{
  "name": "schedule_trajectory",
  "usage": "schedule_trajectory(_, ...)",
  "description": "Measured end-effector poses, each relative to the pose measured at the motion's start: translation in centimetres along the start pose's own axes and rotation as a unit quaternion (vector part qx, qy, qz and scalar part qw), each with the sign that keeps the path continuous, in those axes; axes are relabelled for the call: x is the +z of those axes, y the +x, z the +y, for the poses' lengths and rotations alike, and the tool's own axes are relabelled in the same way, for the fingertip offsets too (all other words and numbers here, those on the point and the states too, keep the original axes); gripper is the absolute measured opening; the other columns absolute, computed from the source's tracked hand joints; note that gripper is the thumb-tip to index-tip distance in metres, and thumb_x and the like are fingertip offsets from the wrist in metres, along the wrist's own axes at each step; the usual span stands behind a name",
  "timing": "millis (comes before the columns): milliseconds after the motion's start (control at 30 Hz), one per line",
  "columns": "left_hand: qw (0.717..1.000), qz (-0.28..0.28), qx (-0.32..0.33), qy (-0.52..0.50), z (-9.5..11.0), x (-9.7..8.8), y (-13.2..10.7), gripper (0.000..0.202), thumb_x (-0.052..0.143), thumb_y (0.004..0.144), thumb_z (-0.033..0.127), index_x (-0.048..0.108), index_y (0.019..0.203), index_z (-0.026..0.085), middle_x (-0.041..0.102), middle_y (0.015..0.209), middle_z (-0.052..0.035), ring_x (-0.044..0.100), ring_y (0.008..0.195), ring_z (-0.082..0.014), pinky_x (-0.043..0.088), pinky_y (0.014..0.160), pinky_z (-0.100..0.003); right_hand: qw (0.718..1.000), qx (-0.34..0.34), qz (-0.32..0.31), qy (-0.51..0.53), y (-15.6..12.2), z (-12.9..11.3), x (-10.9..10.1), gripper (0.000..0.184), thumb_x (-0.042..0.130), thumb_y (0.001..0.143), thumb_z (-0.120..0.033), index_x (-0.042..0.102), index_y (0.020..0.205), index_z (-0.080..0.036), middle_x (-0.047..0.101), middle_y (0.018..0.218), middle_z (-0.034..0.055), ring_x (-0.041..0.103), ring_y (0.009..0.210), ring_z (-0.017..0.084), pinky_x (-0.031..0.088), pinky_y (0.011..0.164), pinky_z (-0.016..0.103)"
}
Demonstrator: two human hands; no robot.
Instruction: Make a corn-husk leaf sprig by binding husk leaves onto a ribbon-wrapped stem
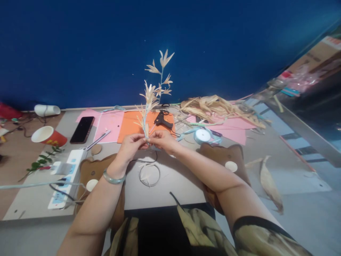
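My left hand (129, 146) and my right hand (163, 139) meet over the middle of the grey table (173, 177), both pinching the lower end of an upright craft branch (154, 93). The branch has a pale blue wrapped stem and several pale, pointed dried-husk leaves, and it rises against the blue wall. A green bangle (114, 178) sits on my left wrist. Fingers of both hands are closed around the stem's base.
A black glue gun (162, 120) lies on orange paper (133, 128), pink sheets beside it. A phone (82, 129), red paper cup (48, 136), power strip (65, 177), ribbon roll (202, 136), wire ring (149, 175), husk pile (213, 106) and a loose husk (270, 185) surround my hands.
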State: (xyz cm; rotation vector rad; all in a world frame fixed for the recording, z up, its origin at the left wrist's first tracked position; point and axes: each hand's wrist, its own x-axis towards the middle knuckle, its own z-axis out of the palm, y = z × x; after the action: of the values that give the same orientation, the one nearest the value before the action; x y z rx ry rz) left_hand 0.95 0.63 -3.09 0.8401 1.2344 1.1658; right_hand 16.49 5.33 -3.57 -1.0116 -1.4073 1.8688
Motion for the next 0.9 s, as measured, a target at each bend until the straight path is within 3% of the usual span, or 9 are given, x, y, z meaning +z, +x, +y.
schedule_trajectory(367, 1.000, -0.006, -0.025, -0.003, 0.5, 0.1, -0.2, 0.034, 0.083, 0.053, 0.032, 0.072, 0.077, 0.011, 0.070, 0.068, -0.0045, 0.065, 0.057, -0.0133, 0.055, 0.065, -0.028, 0.999, -0.030, 0.014, -0.030, 0.3, 0.0, -0.5, 0.039, 0.081, 0.055, -0.041, 0.059, 0.069, -0.013, 0.061, 0.058, -0.0014, 0.047, 0.047, 0.006, 0.033, 0.045, 0.019)
schedule_trajectory(533, 0.999, -0.035, -0.006, 0.003, 0.5, 0.1, -0.4, 0.035, 0.083, 0.052, 0.027, 0.071, 0.079, 0.010, 0.070, 0.070, -0.0049, 0.065, 0.060, -0.0139, 0.054, 0.066, -0.028, 0.996, -0.059, 0.030, -0.054, 0.6, 0.2, -1.1, 0.041, 0.084, 0.051, -0.037, 0.057, 0.072, -0.014, 0.057, 0.059, -0.0039, 0.050, 0.052, 0.008, 0.038, 0.048, 0.021)
schedule_trajectory(667, 0.999, -0.035, 0.007, 0.014, 0.3, 0.2, -0.5, 0.037, 0.084, 0.049, 0.020, 0.069, 0.081, 0.011, 0.069, 0.066, -0.0034, 0.066, 0.060, -0.0148, 0.053, 0.064, -0.027, 0.997, -0.052, 0.010, -0.056, 0.8, 0.2, -1.4, 0.042, 0.083, 0.052, -0.034, 0.057, 0.079, -0.016, 0.057, 0.066, -0.0038, 0.050, 0.053, 0.008, 0.039, 0.046, 0.020)
schedule_trajectory(900, 0.999, -0.036, 0.013, 0.026, 0.5, 0.3, -0.7, 0.037, 0.084, 0.051, 0.024, 0.068, 0.081, 0.010, 0.068, 0.062, -0.0035, 0.064, 0.057, -0.0144, 0.051, 0.061, -0.027, 0.995, -0.026, -0.066, -0.068, 0.8, -0.6, -1.8, 0.036, 0.078, 0.060, -0.035, 0.062, 0.086, -0.014, 0.062, 0.072, -0.0014, 0.053, 0.058, 0.008, 0.038, 0.050, 0.020)
